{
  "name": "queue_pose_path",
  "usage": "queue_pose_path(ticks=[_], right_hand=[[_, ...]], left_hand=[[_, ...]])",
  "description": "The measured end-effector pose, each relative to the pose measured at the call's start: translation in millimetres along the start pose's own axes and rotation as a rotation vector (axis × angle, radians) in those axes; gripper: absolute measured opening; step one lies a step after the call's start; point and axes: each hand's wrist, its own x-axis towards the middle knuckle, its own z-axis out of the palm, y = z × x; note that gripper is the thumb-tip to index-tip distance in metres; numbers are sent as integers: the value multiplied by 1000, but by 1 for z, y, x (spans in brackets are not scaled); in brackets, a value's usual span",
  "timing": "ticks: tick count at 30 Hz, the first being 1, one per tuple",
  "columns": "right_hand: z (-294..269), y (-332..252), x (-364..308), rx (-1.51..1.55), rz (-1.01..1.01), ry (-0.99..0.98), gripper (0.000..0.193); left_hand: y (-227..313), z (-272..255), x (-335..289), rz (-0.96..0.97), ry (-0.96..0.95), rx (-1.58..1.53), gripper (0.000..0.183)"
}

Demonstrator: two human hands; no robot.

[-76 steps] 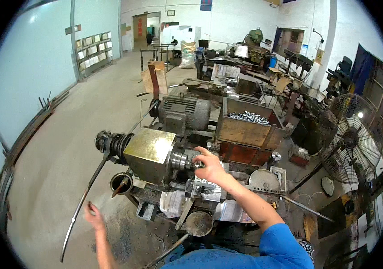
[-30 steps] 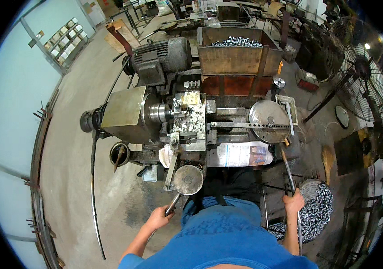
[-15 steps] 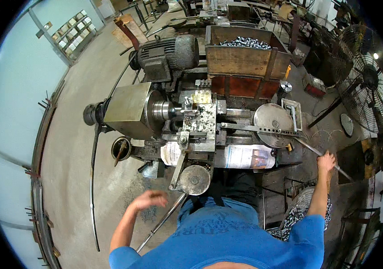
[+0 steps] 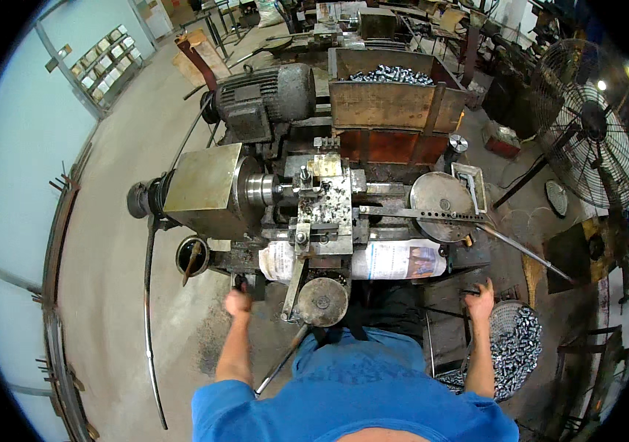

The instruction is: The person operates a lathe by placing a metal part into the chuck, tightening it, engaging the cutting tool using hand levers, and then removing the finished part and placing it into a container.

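Note:
A lathe-like machine stands before me, with a bright round chuck point(image 4: 261, 189) and an oily tool block point(image 4: 324, 202) at its middle. My left hand point(image 4: 238, 302) is closed around a short black handle point(image 4: 239, 282) at the machine's front left. To the right, my right hand point(image 4: 481, 300) hangs above the rim of a round basket of small shiny metal pieces point(image 4: 514, 353). Its fingers are apart, and I see nothing held in it. A long steel lever point(image 4: 524, 253) slants down from a perforated bar point(image 4: 425, 214), apart from that hand.
Behind the machine are a motor point(image 4: 266, 99) and a large metal bin point(image 4: 384, 103) heaped with small metal pieces. A pot with a brush point(image 4: 192, 256) sits at left. A caged fan point(image 4: 590, 125) stands at far right. Another long lever point(image 4: 282, 359) reaches down beside my left side.
My right hand has let go of the steel lever and come inward over the basket. My left hand has moved up and forward from open air onto the black handle.

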Motion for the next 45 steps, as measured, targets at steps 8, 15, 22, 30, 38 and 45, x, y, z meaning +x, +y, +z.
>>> queue_pose_path(ticks=[8, 15, 22, 30, 38, 45], right_hand=[[-52, -63, 51, 72, -250, 84, 34], [-69, -285, 87, 456, -703, -95, 39], [-4, -471, 60, 128, -1391, -162, 29], [41, -512, 50, -356, -1451, -347, 25], [18, -512, 42, -351, -1405, -359, 21], [-82, -493, 143, -148, -1098, -170, 27]], left_hand=[[-13, -38, 25, 440, -277, 107, 43], [-52, -39, 14, 405, -360, -117, 38], [-95, -264, 24, 311, 113, -287, 29], [-138, -236, -24, -47, 339, -9, 40], [-116, -252, -50, 2, 38, -328, 28], [-120, -243, -18, -15, -217, -710, 26]])
